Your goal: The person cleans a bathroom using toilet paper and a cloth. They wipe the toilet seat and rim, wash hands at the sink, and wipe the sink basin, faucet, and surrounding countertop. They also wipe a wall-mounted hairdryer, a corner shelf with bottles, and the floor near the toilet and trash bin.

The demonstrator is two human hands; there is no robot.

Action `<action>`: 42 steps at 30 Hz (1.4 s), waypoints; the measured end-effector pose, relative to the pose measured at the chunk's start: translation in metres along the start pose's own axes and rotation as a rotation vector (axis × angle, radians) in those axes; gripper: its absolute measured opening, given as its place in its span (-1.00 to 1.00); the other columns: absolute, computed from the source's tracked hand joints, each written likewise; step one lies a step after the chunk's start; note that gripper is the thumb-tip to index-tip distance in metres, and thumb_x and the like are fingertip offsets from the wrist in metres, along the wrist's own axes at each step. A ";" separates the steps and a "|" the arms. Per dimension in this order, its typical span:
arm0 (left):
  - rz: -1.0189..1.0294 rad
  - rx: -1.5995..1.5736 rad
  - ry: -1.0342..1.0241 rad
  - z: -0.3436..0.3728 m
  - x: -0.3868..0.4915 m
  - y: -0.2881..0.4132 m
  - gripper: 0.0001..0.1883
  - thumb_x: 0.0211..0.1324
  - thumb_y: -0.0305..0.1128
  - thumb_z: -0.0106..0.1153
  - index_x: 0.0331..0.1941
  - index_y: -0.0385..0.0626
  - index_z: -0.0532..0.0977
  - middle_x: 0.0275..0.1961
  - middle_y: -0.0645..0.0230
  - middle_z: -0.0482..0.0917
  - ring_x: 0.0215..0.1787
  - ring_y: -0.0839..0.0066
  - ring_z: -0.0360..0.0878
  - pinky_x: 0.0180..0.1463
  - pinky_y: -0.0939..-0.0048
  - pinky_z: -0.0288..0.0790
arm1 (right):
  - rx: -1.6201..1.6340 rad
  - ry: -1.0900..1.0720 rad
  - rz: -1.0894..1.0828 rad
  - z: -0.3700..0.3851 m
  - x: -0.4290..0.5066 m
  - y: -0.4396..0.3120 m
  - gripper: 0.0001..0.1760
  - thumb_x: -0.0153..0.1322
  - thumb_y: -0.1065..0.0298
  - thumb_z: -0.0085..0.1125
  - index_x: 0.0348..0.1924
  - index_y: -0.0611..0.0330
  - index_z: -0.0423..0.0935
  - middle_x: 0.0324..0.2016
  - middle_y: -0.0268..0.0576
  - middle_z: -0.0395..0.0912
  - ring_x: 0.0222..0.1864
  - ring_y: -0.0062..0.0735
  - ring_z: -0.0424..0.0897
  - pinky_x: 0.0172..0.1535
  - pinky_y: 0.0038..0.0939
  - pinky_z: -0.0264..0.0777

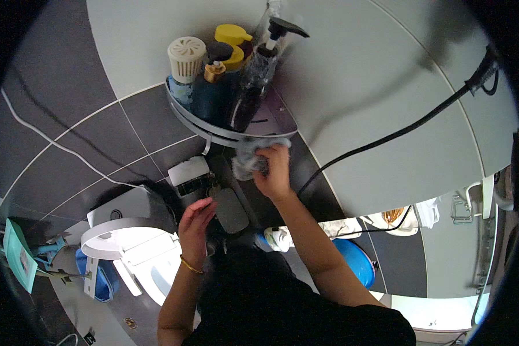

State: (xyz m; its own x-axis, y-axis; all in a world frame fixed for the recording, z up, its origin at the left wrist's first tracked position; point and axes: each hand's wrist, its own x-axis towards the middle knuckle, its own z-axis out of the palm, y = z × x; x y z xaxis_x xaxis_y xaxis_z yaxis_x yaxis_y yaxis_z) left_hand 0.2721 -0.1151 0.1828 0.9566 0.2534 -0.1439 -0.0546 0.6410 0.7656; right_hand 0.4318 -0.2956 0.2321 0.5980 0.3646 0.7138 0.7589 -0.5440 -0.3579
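A bunched grey cloth (247,161) is gripped in my right hand (277,173), which presses it against the front rim of a corner shelf (225,139). Beneath the shelf, my left hand (195,225) hovers with loosely bent fingers and holds nothing. On the shelf stand a clear pump bottle (255,86) with a black head, a dark bottle (209,101) with a gold collar, yellow-capped bottles (231,34) and a container with a cream vented lid (187,58). The cloth hides part of the rim.
To the left is a toilet (155,268) with its lid raised. A black cable or hose (385,136) crosses the pale wall at right. Lower down are a white bottle (279,238), a blue basin (355,263), a blue bin (104,285) and a teal dustpan (19,259).
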 end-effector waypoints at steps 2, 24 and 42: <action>0.013 0.009 -0.001 -0.005 -0.003 0.003 -0.74 0.29 -0.43 -0.05 0.01 -0.22 0.46 0.09 0.17 0.53 0.15 0.27 0.50 0.25 0.30 0.34 | -0.018 0.100 0.053 -0.004 -0.004 0.004 -0.52 0.03 0.61 0.15 -0.16 0.19 0.42 -0.19 0.05 0.36 -0.07 0.07 0.38 0.03 -0.18 0.27; 0.069 -0.012 0.061 -0.027 -0.034 0.030 -0.73 0.31 -0.44 -0.14 0.02 -0.24 0.43 0.09 0.15 0.53 0.15 0.28 0.51 0.26 0.34 0.30 | -0.649 -0.366 -0.376 0.101 0.133 -0.119 -0.71 0.33 0.39 0.07 -0.12 0.34 0.53 -0.20 -0.15 0.42 -0.02 -0.32 0.40 0.13 -0.28 0.17; 0.043 0.022 -0.015 -0.028 -0.019 0.017 -0.70 0.32 -0.50 -0.21 0.06 -0.20 0.42 0.12 0.21 0.52 0.15 0.31 0.50 0.24 0.36 0.30 | -0.322 -0.265 -0.085 -0.012 0.028 -0.068 -0.46 0.30 0.55 0.07 0.17 0.09 0.40 0.08 -0.15 0.38 0.12 -0.17 0.37 0.21 -0.16 0.12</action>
State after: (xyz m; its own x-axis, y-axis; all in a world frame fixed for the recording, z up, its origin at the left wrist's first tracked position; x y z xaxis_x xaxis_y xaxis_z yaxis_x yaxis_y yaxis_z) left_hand 0.2452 -0.0888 0.1807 0.9576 0.2699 -0.1011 -0.0902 0.6137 0.7844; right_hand 0.3942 -0.2575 0.2836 0.6142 0.5768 0.5385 0.7141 -0.6966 -0.0684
